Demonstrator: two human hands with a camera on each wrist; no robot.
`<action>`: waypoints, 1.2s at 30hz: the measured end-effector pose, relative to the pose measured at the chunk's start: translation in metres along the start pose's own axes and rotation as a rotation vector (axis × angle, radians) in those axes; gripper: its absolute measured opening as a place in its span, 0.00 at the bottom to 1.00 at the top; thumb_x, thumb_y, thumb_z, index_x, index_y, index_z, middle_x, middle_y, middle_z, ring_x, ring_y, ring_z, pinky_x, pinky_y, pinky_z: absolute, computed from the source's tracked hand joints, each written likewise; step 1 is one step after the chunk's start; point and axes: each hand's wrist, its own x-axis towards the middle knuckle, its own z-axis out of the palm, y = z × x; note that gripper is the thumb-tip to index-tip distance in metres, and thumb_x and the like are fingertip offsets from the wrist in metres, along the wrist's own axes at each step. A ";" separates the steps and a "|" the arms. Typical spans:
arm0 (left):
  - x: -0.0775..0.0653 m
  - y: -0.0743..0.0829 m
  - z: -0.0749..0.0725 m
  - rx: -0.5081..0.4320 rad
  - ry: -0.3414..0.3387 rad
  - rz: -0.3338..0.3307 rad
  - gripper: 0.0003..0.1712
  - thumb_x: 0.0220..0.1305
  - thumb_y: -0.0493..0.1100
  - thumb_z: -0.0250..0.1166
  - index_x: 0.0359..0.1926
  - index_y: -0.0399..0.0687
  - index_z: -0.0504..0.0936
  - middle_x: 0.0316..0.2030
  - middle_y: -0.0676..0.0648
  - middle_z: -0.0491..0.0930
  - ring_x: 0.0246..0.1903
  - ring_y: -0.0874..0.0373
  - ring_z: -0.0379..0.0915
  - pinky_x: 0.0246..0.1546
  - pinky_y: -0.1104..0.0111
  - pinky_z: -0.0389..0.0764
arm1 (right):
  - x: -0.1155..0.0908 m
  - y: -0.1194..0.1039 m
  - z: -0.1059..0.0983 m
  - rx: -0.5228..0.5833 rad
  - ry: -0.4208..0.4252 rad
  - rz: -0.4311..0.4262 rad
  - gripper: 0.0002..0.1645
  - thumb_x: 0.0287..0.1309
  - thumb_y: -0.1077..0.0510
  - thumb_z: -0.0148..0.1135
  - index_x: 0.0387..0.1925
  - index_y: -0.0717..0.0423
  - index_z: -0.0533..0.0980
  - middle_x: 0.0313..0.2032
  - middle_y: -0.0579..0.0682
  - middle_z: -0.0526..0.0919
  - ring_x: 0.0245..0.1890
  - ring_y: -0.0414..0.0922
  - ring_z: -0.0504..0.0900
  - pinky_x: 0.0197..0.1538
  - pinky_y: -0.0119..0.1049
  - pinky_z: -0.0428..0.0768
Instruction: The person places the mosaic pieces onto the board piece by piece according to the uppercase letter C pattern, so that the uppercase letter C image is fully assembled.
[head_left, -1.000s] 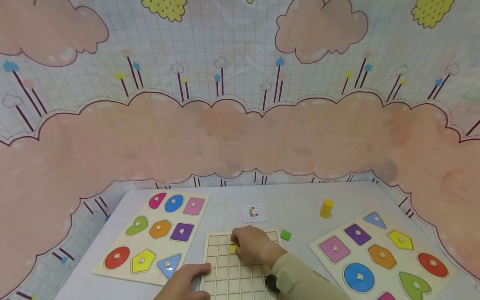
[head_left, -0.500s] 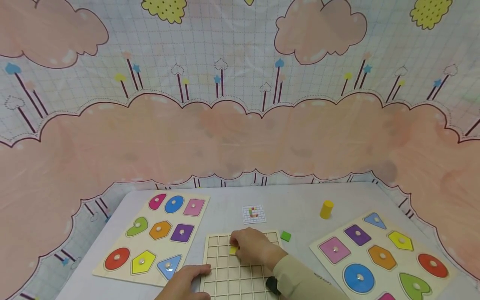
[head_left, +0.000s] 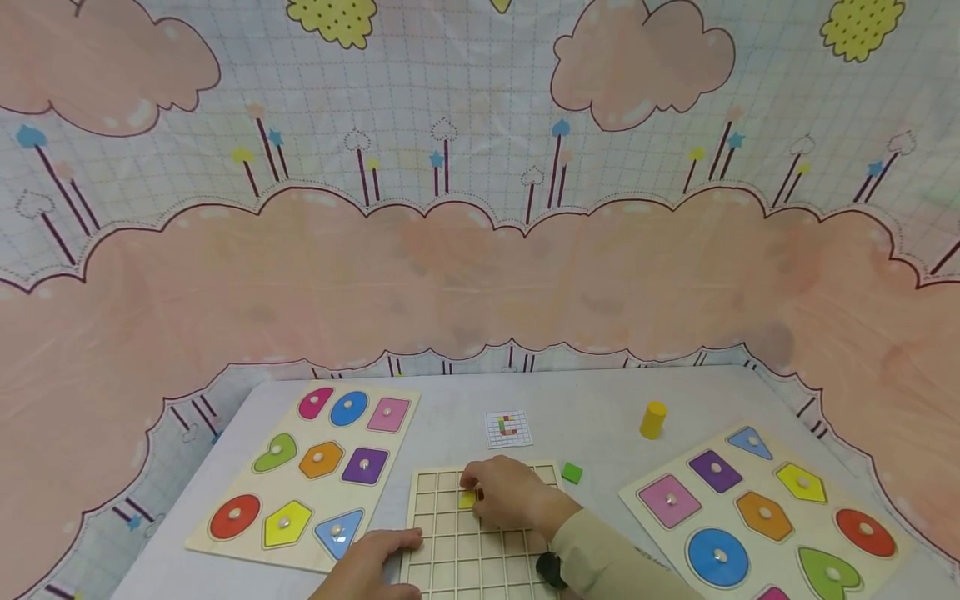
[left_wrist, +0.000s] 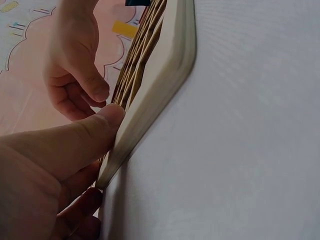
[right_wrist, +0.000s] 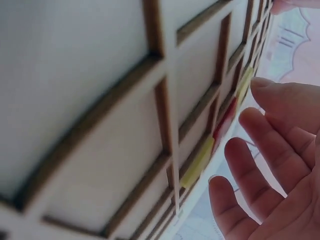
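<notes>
The white surface carries a left puzzle board toward its left edge and a right puzzle board toward its right, the latter cut off below. Between them, toward the near edge, lies the grid board, its near end out of frame. The left hand grips its left side, thumb on top. The right hand is over its far rows, fingers loosely bent; whether it pinches or merely presses the yellow tile, I cannot tell. That tile lies at a far-row cell, so the step seems to be seating it; the next move probably calls for settling it flat, then letting go. The pattern card is too small to read surely. A loose green tile lies just beyond the grid board's right edge. The head view hides the red tile, visible from the right wrist.
</notes>
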 end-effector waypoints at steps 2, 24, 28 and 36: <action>0.000 0.000 -0.001 0.002 0.001 -0.002 0.31 0.47 0.41 0.81 0.55 0.41 0.83 0.56 0.43 0.80 0.59 0.34 0.70 0.58 0.37 0.69 | -0.001 0.001 -0.003 0.014 0.013 0.000 0.16 0.57 0.59 0.68 0.49 0.48 0.81 0.43 0.39 0.85 0.45 0.38 0.80 0.51 0.36 0.80; -0.001 0.002 -0.002 0.055 0.033 0.028 0.31 0.45 0.40 0.81 0.54 0.41 0.83 0.55 0.43 0.81 0.58 0.35 0.71 0.58 0.39 0.71 | -0.044 0.074 -0.033 0.124 0.151 0.185 0.18 0.56 0.65 0.67 0.49 0.60 0.79 0.43 0.50 0.84 0.40 0.47 0.79 0.51 0.51 0.80; -0.001 0.003 -0.001 0.033 0.024 0.018 0.31 0.46 0.40 0.81 0.54 0.40 0.83 0.55 0.43 0.81 0.58 0.34 0.71 0.58 0.39 0.70 | -0.050 0.085 -0.031 0.125 0.156 0.221 0.18 0.54 0.65 0.70 0.49 0.59 0.79 0.44 0.51 0.84 0.40 0.47 0.79 0.52 0.51 0.80; -0.001 -0.001 0.000 0.022 0.013 0.056 0.30 0.48 0.39 0.80 0.54 0.38 0.82 0.56 0.40 0.80 0.58 0.33 0.71 0.58 0.38 0.70 | -0.058 0.099 -0.031 0.098 0.132 0.298 0.17 0.54 0.65 0.70 0.47 0.57 0.80 0.43 0.50 0.84 0.45 0.49 0.80 0.57 0.53 0.78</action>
